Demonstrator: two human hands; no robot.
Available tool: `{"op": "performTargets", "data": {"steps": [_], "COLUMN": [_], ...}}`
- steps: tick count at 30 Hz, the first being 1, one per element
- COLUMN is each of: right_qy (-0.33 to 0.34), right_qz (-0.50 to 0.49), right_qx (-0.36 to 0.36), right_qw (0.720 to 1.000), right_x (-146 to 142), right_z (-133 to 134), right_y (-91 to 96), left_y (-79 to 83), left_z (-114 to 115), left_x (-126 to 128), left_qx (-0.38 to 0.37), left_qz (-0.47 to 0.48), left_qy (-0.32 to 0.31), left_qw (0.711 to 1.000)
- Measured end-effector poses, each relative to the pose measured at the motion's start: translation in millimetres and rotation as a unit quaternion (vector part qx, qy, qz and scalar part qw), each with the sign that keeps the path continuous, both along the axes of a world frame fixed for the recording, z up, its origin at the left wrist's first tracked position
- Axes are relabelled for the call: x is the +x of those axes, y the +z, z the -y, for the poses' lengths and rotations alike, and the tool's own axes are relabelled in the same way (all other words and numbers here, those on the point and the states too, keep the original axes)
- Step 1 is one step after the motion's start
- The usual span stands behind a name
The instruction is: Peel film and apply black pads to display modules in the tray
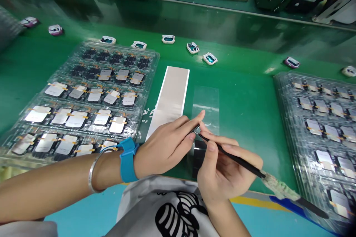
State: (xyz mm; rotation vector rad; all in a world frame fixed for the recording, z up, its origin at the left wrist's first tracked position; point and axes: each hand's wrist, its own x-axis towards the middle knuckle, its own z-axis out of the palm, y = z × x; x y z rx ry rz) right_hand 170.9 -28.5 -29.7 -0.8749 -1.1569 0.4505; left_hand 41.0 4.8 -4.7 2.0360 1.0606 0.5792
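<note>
- My right hand [225, 170] is closing around slim black tweezers [233, 157] at lower centre of the frame, with my thumb and fingers clamped on their shaft.
- My left hand [164, 146] is reaching in from the left, its fingers lying close together, and its fingertips [202, 114] are meeting the tweezers' tips. I cannot tell whether they are pinching anything.
- A crinkled pale wrapping [278, 187] is covering the tweezers' far end, which is pointing toward the lower right.
- A blue wrist strap [128, 159] and a smooth silver bangle [91, 172] are circling my left wrist and forearm.
- A clear plastic film [205, 105] is lying flat just past my fingertips, beside a long silvery strip [169, 92] with white edges.
- Two clear moulded trays are resting on the glossy green bench top [244, 44]: one [147, 53] is filling the left of the frame, the other [280, 92] the right.
- Their pockets are holding rows of thin, rounded-corner silver pieces with orange tape, while the farthest pockets of the left tray are holding dark pieces.
- Small white-rimmed parts [168, 39] are standing in a loose row along the bench, above the strip.
</note>
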Motion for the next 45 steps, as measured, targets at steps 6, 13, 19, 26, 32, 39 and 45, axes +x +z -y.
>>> {"op": "performTargets", "data": {"steps": [6,13,19,26,32,39,45], "right_qy": [-0.029,-0.011,-0.008,-0.015,-0.029,-0.004,-0.016], "right_qz": [0.007,0.013,0.017,0.007,0.005,0.017,0.021], "right_qx": [0.015,0.012,0.015,0.018,0.025,0.004,0.01], "right_qw": [0.999,1.0,1.0,1.0,0.999,1.0,1.0], "right_x": [1.0,1.2,0.3,0.4,1.1,-0.4,-0.6], "right_z": [-1.1,0.9,-0.2,-0.6,-0.9,1.1,0.5], "right_y": [0.9,-0.9,0.5,0.3,0.8,-0.5,-1.4], "left_y": [1.8,3.4,2.8,3.4,0.3,-2.6,-1.5], "left_z": [-0.6,0.6,0.4,0.1,-3.2,-3.0,-3.0], "left_x": [0.6,-0.2,-1.1,-1.3,-0.5,0.5,0.3], "left_qx": [0.01,0.008,0.004,0.02,0.068,0.098,0.114], "left_qz": [-0.014,-0.009,0.001,-0.005,-0.046,-0.08,-0.094], "left_qy": [-0.002,-0.007,-0.009,-0.01,-0.005,0.0,0.002], "left_qw": [1.0,1.0,1.0,1.0,0.997,0.992,0.989]}}
